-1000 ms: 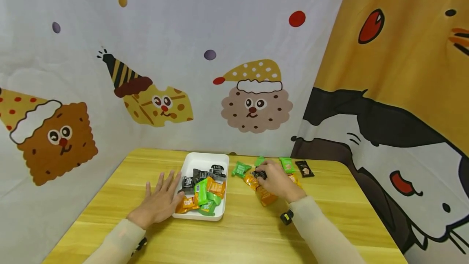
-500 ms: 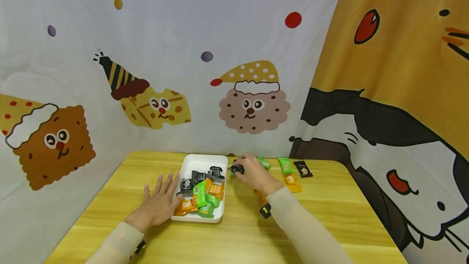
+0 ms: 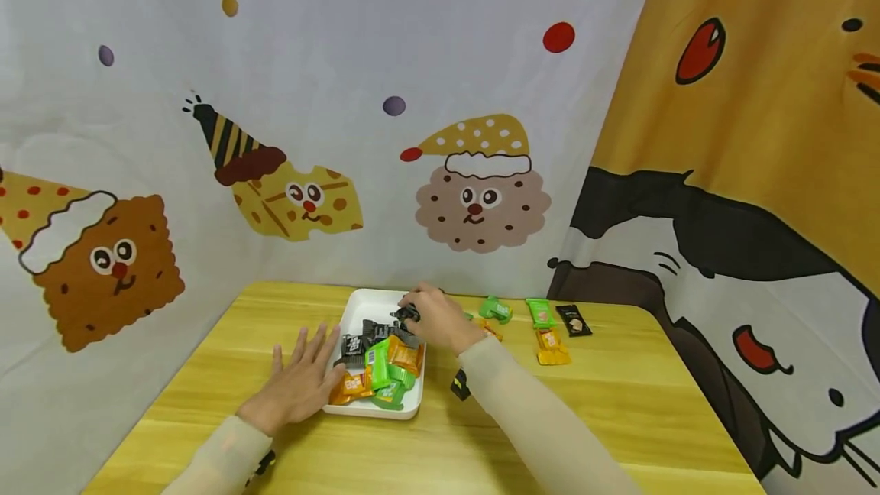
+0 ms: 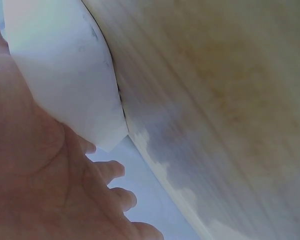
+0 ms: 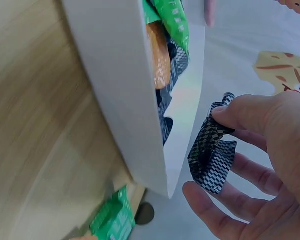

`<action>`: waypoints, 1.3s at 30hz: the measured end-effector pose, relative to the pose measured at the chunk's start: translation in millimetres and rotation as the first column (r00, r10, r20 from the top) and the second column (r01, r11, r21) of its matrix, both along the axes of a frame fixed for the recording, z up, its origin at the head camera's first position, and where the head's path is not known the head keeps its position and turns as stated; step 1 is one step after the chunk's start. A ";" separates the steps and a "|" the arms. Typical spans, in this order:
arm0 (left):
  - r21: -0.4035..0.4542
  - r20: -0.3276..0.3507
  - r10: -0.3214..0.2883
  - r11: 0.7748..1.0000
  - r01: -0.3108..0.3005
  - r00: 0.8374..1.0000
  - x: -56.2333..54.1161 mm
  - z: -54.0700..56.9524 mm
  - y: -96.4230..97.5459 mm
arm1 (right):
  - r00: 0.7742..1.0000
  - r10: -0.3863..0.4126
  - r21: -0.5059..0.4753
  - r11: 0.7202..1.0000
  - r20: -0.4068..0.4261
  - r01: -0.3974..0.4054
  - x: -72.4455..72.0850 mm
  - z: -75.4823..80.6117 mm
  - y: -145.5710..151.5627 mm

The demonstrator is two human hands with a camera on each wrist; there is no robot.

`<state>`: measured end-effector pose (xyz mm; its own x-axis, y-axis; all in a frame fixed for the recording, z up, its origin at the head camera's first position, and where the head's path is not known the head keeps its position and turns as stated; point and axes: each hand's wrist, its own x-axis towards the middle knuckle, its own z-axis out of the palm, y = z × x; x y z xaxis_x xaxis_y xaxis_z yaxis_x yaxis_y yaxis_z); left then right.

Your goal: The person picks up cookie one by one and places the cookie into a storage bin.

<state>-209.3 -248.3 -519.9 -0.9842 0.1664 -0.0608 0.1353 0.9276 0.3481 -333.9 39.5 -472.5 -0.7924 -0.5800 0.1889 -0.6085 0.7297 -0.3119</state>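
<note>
My right hand (image 3: pixel 440 319) pinches a small black wrapped candy (image 5: pixel 212 150) between thumb and fingers, over the far right corner of the white tray (image 3: pixel 364 306). In the right wrist view the candy's checkered wrapper hangs just beyond the tray's rim. Flat and spread, my left hand (image 3: pixel 296 384) lies along the tray's left side, its thumb overlapping the near left rim. Inside the tray are several black candies (image 3: pixel 354 345), green candies (image 3: pixel 376 363) and orange candies (image 3: pixel 406 356). The left wrist view shows the left palm (image 4: pixel 35 165) beside the tray's white outer wall (image 4: pixel 70 75).
Right of the tray on the wooden table (image 3: pixel 481 434) lie a crumpled green candy (image 3: pixel 495 309), a flat green packet (image 3: pixel 540 313), a black packet (image 3: pixel 574 320) and an orange packet (image 3: pixel 552 347). More candies are partly hidden behind the right forearm. A cartoon-printed cloth (image 3: pixel 309 44) hangs behind.
My right hand has carried the black candy left from the loose candies to over the tray. The left hand has stayed at the tray's side.
</note>
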 end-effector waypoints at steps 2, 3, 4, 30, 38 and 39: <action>-0.001 -0.003 -0.003 1.000 0.003 1.000 -0.6 0.4 0.7 | 1.000 0.007 0.018 1.000 -0.005 -0.006 -1.3 0.0 -6.7; -0.001 -0.004 -0.002 1.000 0.002 1.000 -0.8 0.7 0.9 | 1.000 0.010 0.026 1.000 -0.008 -0.009 -2.2 -0.1 -9.9; -0.002 -0.003 -0.003 1.000 0.003 1.000 -0.9 1.1 1.0 | 1.000 0.015 0.037 0.999 -0.011 -0.014 -3.2 -0.2 -12.9; 0.004 0.003 0.003 1.000 -0.003 1.000 -0.7 -2.8 1.3 | 0.998 0.000 0.000 1.000 0.066 0.000 -9.9 0.8 -37.5; 0.014 0.022 -0.002 1.000 0.001 1.000 0.6 -0.1 1.1 | 0.997 0.005 -0.007 1.000 0.072 -0.005 -3.8 -1.6 -6.6; 0.018 0.022 -0.002 1.000 0.002 1.000 0.7 0.3 0.8 | 0.997 0.004 -0.006 1.000 0.072 -0.004 -2.8 -1.6 -2.5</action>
